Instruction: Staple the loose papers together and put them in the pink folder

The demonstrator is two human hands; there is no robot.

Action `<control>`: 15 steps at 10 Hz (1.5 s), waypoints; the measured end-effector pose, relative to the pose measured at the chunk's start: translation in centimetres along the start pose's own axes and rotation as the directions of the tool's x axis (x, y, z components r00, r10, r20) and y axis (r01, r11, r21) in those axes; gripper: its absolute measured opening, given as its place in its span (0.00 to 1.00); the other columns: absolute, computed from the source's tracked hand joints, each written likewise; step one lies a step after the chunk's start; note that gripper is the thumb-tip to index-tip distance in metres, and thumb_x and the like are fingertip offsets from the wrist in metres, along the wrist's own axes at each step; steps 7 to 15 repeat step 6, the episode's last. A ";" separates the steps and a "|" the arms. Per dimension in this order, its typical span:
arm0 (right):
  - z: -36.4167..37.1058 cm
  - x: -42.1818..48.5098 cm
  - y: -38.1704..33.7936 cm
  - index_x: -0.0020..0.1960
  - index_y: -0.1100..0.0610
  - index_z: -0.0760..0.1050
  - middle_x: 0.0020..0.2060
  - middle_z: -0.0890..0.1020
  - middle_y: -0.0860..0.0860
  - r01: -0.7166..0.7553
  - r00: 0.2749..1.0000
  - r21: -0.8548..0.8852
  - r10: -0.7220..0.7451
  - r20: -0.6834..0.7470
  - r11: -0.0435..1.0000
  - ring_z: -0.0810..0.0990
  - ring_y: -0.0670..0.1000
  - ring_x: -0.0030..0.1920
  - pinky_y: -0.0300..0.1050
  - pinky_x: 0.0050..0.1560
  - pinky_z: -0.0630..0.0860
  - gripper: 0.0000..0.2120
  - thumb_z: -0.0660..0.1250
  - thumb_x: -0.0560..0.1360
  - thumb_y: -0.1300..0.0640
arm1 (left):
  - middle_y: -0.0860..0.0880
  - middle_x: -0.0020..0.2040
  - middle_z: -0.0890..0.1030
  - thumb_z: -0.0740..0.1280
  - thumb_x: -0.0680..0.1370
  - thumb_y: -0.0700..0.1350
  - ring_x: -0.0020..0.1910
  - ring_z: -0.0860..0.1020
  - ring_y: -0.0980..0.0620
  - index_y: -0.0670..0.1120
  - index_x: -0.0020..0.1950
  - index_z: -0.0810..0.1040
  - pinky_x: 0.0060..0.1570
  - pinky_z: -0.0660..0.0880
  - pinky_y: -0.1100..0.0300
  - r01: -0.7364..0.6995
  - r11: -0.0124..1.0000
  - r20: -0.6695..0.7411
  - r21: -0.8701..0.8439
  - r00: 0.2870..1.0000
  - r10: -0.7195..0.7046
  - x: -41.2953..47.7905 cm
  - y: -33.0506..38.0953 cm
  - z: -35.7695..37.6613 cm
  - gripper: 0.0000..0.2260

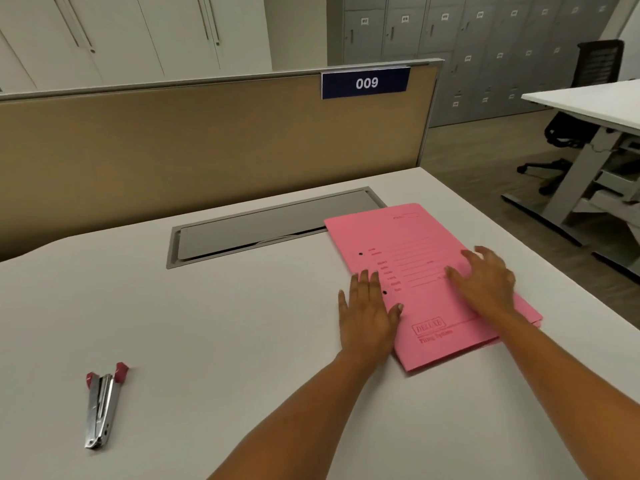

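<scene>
White desk (pixel 207 323), near side: stapler (pixel 102 407) lying at left, well apart from both hands. Left hand (pixel 367 313) flat against the left edge of the closed pink folder (pixel 415 237), right hand (pixel 488 282) spread on its cover; neither grasps anything. Beyond: cable hatch (pixel 273 223), tan partition (pixel 207 140), grey lockers (pixel 485 46).

I count one pink folder (pixel 426 271), one stapler (pixel 102 410) and two hands, a left hand (pixel 367 317) and a right hand (pixel 485 282), on one desk (pixel 207 323). That desk has one grey cable hatch (pixel 270 226), and one partition (pixel 173 150) carries one blue sign (pixel 366 83) reading 009. One second desk (pixel 588 102) makes two.
</scene>
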State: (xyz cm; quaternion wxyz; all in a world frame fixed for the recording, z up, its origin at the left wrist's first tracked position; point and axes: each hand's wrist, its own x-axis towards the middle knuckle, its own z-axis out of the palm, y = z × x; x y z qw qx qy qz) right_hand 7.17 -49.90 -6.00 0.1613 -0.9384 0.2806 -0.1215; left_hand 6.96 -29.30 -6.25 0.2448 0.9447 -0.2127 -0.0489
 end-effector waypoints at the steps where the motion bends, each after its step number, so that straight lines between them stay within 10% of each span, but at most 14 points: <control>1: 1.8 -1.1 -1.8 0.73 0.56 0.58 0.75 0.57 0.56 0.108 0.990 -0.046 -0.103 0.099 0.993 0.54 0.57 0.75 0.62 0.72 0.50 0.30 0.55 0.76 0.41 | 0.44 0.78 0.43 0.27 0.61 0.66 0.77 0.39 0.48 0.42 0.76 0.40 0.69 0.32 0.54 -0.056 0.997 0.073 0.047 0.996 0.053 0.1 0.0 0.6 0.47; 15: 0.9 -4.4 -4.1 0.76 0.54 0.46 0.77 0.51 0.55 0.233 0.959 -0.292 -0.170 0.226 0.928 0.49 0.55 0.76 0.61 0.74 0.47 0.39 0.48 0.73 0.32 | 0.46 0.78 0.44 0.26 0.61 0.65 0.77 0.41 0.49 0.43 0.76 0.42 0.73 0.36 0.54 -0.019 0.998 -0.045 0.061 0.999 0.022 0.4 -2.0 -2.3 0.47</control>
